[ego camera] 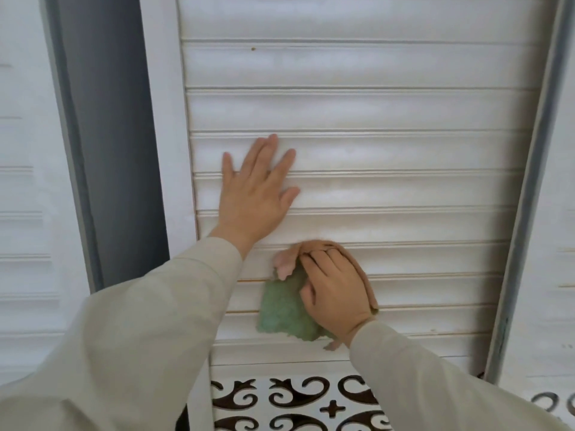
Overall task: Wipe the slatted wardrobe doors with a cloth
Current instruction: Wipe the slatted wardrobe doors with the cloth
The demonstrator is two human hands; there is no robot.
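Right hand (334,293) presses a green and peach cloth (284,309) against the lower slats of the wardrobe door (389,150), its fingers curled over the bunched top of the fabric. Left hand (253,194) lies flat and spread on the slats just above, apparently steadying the panel. The wiping step looks under way, low on the door (the slats above show no clear sign either way). Next would likely come a sideways stroke along a slat, towards the grey frame edge (529,194) at the right, where there is open room. Below, a scrollwork panel (298,399) bounds the slats.
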